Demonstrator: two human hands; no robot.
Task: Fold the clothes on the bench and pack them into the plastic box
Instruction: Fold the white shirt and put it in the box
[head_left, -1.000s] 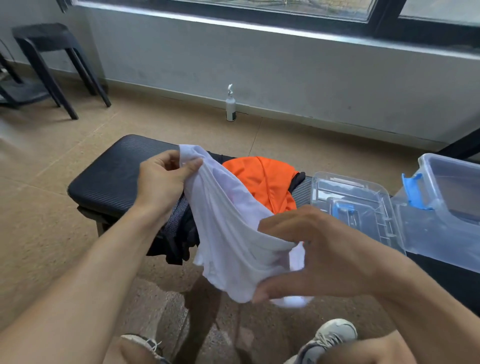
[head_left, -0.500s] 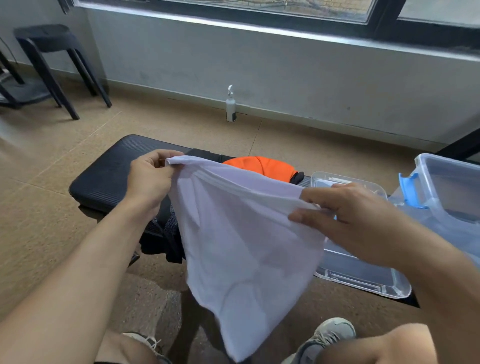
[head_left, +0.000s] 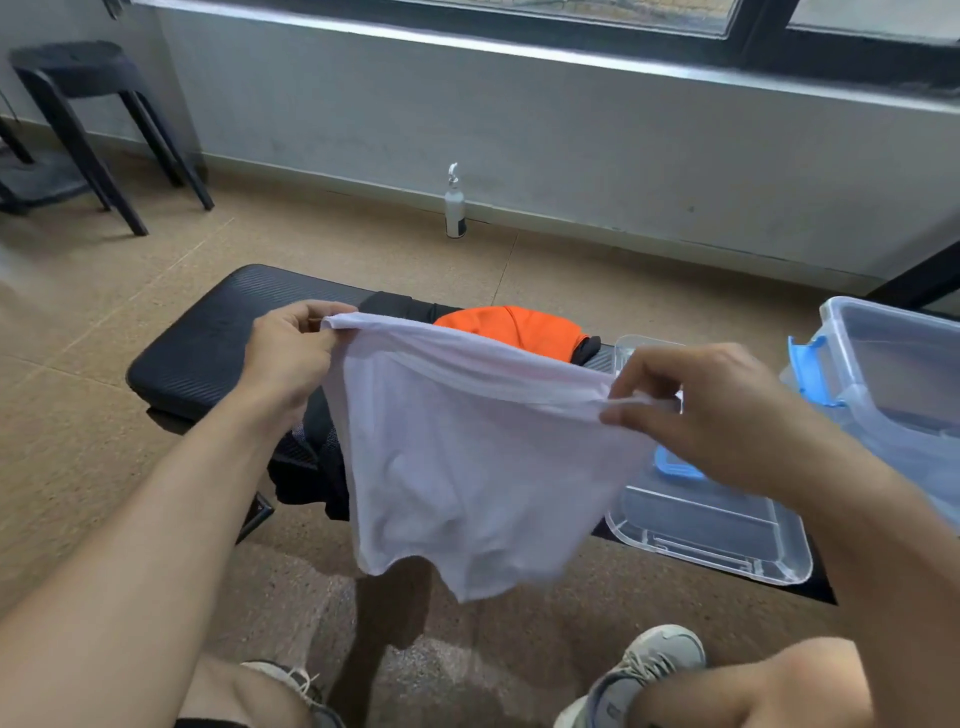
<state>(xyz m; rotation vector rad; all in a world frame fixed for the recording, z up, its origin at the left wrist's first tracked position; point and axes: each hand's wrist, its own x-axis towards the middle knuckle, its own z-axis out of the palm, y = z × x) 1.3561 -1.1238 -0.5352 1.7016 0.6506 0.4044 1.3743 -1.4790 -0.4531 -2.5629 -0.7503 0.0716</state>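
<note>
Nearest me I see both knees and two grey sneakers (head_left: 649, 670) on the speckled floor. Above them my left hand (head_left: 291, 353) pinches one top corner of a white garment (head_left: 467, 457), and my right hand (head_left: 717, 410) pinches the other corner between thumb and curled fingers. The cloth is stretched between them in the air in front of the bench, its top hem running left to right and slightly down toward the right; the rest hangs down to a ragged lower edge above the floor.

Behind the cloth the black padded bench (head_left: 208, 338) runs left to right. On it lies an orange garment (head_left: 509, 330) over dark clothing (head_left: 311, 467), some of which droops off the near edge. To the right on the bench sits a clear lid (head_left: 727, 535) lying flat with a blue latch (head_left: 675, 465); I cannot tell that anything rests in it. Further right is the clear plastic box (head_left: 893, 374) with a blue clip (head_left: 810, 374), open on top; I can't make out its contents.

Beyond, a white spray bottle (head_left: 455, 205) stands by the grey wall, and a black stool (head_left: 88, 130) at far left.
</note>
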